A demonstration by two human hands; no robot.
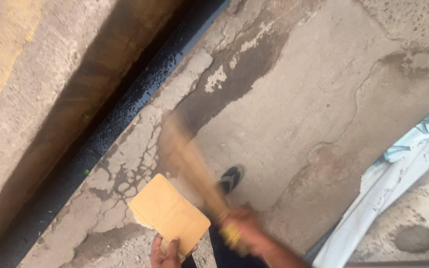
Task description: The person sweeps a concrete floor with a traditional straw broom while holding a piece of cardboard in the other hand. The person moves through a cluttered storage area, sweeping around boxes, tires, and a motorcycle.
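I am gripping a flat, tan, roughly square wooden board (169, 213) in my left hand (165, 252), my fingers wrapping tightly around what looks like a short handle under its near corner, thumb lying over the edge. The board is tilting out in front of me, low in the picture and left of centre, above the cracked grey concrete floor (294, 99), and nothing is lying on its upper face.

My right hand (242, 229) is closing firmly around the near end of a long, pale brown wooden stick (189, 164). The stick is blurring badly, so I cannot tell its exact shape or where its far tip is ending; it is running up and to the left from my fist, crossing just beside the right edge of the board. A smear of yellow (231, 233) is showing at my right fist, too blurred for me to say what it is.

Below the stick, a dark shoe (230, 178) is standing on the concrete. To the left, a black-painted strip (125, 106) is running diagonally along the foot of a rough, brownish concrete wall (40, 84). At the right edge, a white plastic sheet with pale blue markings (398, 168) is lying crumpled on the floor, well apart from both my hands.
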